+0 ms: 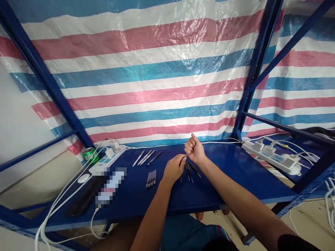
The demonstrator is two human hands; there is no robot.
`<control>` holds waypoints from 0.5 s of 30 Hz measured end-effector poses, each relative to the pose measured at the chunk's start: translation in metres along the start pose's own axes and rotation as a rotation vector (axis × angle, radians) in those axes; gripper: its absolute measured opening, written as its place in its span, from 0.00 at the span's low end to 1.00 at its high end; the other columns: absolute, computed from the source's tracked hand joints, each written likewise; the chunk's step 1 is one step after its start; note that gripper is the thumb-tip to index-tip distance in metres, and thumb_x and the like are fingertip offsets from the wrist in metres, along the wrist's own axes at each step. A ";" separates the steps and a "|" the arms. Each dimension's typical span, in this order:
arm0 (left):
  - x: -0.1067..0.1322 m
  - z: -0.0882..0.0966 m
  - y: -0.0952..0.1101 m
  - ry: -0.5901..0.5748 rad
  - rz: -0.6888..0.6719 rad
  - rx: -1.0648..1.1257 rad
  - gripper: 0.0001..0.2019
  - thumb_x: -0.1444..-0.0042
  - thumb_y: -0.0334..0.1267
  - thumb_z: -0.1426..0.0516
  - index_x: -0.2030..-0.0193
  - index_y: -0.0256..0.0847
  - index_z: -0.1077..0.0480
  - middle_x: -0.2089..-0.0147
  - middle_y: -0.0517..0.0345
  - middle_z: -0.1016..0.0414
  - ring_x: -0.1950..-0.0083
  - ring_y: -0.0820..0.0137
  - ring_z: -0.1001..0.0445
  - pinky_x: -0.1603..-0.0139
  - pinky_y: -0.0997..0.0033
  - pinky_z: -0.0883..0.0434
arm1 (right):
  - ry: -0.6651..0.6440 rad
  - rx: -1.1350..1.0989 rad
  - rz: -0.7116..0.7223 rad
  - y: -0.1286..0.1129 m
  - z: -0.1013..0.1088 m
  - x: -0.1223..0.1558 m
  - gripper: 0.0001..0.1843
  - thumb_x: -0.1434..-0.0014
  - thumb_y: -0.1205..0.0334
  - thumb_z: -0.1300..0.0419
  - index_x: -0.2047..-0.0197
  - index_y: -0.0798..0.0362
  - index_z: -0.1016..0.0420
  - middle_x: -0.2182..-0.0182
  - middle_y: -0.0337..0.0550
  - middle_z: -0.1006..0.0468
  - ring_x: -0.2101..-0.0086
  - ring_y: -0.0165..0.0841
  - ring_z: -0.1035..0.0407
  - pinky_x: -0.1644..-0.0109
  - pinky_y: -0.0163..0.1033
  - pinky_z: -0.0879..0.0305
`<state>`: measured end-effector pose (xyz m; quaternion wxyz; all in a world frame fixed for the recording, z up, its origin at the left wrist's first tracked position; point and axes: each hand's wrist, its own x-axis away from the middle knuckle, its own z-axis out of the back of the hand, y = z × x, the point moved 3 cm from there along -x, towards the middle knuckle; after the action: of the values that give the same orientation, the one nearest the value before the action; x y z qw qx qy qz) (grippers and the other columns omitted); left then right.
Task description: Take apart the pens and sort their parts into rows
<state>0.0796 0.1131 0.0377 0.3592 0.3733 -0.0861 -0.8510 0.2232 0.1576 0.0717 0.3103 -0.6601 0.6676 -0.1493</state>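
Observation:
My left hand (173,169) and my right hand (195,150) meet over the middle of a blue metal shelf (230,181). Both are closed on a thin dark pen part (183,159) held between them; the right hand is a fist, the left pinches its lower end. Just below the hands lie a few dark pen pieces (190,170). Left of my left hand sits a small row of dark pen pieces (151,178). Farther back lie several whole pens (146,157), light and dark.
A white power strip (104,162) with plugs and a green can (90,154) stand at the back left, beside white cables and a black phone (81,202). Another power strip (272,155) lies right. A striped tarp hangs behind blue frame posts.

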 end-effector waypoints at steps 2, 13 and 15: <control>-0.001 -0.001 -0.002 0.001 0.013 -0.012 0.17 0.23 0.46 0.54 0.46 0.45 0.26 0.51 0.51 0.18 0.51 0.62 0.20 0.50 0.64 0.26 | 0.016 0.075 0.041 0.005 -0.002 0.004 0.34 0.33 0.40 0.35 0.77 0.48 0.50 0.82 0.29 0.55 0.81 0.27 0.62 0.82 0.35 0.57; -0.001 0.000 -0.003 0.005 0.021 -0.003 0.16 0.24 0.46 0.53 0.47 0.44 0.26 0.52 0.53 0.20 0.53 0.64 0.21 0.52 0.66 0.27 | 0.007 -0.004 0.059 0.012 0.009 0.005 0.27 0.34 0.37 0.35 0.71 0.48 0.36 0.81 0.29 0.50 0.82 0.26 0.56 0.81 0.34 0.50; -0.001 -0.002 -0.002 -0.017 0.010 -0.010 0.16 0.24 0.47 0.52 0.47 0.44 0.26 0.53 0.53 0.19 0.53 0.64 0.21 0.52 0.66 0.27 | 0.020 -0.053 0.032 0.005 0.020 0.001 0.26 0.32 0.38 0.36 0.70 0.48 0.36 0.82 0.27 0.53 0.83 0.25 0.62 0.83 0.33 0.55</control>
<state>0.0803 0.1151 0.0364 0.3646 0.3638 -0.0866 -0.8528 0.2316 0.1616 0.0530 0.2885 -0.6559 0.6848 -0.1331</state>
